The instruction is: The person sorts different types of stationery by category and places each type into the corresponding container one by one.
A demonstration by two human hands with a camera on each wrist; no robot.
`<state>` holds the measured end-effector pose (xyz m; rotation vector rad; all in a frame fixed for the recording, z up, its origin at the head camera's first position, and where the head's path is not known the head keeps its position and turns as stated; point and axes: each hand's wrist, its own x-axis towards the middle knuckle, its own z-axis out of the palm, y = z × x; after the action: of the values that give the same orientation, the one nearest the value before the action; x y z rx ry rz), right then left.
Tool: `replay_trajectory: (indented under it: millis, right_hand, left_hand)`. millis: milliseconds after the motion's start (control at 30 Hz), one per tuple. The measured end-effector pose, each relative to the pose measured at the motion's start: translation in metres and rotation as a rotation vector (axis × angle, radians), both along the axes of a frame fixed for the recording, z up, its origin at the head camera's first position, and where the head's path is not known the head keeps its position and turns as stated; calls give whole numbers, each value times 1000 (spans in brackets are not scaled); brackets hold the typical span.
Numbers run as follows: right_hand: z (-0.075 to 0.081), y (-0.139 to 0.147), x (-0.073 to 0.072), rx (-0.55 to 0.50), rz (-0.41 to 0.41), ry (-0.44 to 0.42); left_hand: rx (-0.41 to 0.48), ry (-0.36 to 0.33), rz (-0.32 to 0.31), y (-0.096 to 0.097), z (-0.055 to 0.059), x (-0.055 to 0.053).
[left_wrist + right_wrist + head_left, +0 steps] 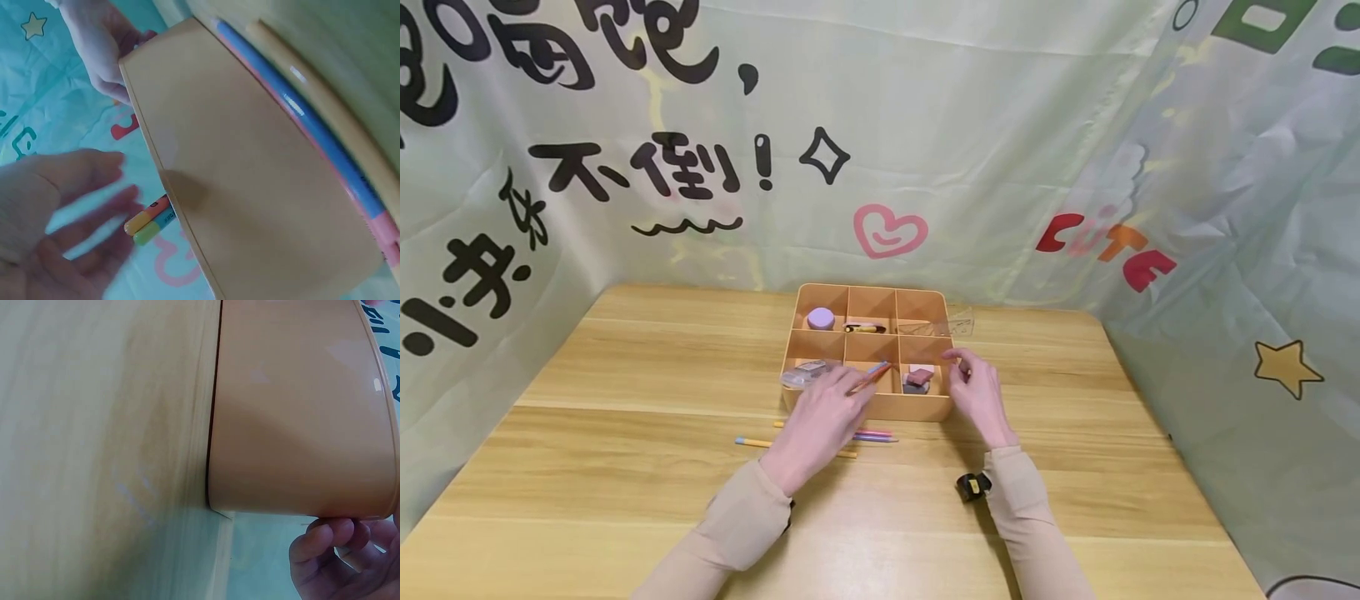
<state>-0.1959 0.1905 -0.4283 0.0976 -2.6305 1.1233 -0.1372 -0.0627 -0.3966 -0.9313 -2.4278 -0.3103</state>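
Note:
An orange-tan divided box (910,408) stands on the table. Two pencils (149,219), one orange and one blue, lean in its front middle compartment with their ends past the front rim. My left hand (823,417) hovers over the front wall beside those ends; in the left wrist view its fingers are spread, with a small gap to the pencils. My right hand (977,387) holds the box's right wall near the front corner, its fingers curled against the outside in the right wrist view. Several pencils (880,438) lie before the box, partly hidden by my left hand.
The box's other compartments hold a purple round item (821,318), a yellow-and-black item (865,328), a clear ruler (961,322) jutting past the right rim, a clear plastic packet (805,373) and some eraser-like blocks (919,379). A printed cloth (1000,167) encloses the table's back and sides.

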Motion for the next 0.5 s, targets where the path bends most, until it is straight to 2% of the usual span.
replay_trajectory:
  millis: [67,133,233,400,500]
  right_hand:
    - [0,-1,0,0,3,0]
    - [0,-1,-1,-8,6,-3]
    - [0,-1,-2,-16,6,-4]
    - [0,0,-2,-9,4,3]
    - [0,0,-1,-8,8,-1]
  left_hand:
    - [-3,-11,-97,-4,1,6]
    - [-19,-53,-189,-9,1,11]
    - [-85,-195,-257,-15,4,17]
    - [-188,-462,-214,-22,5,18]
    - [-195,-523,-167,-28,3,18]
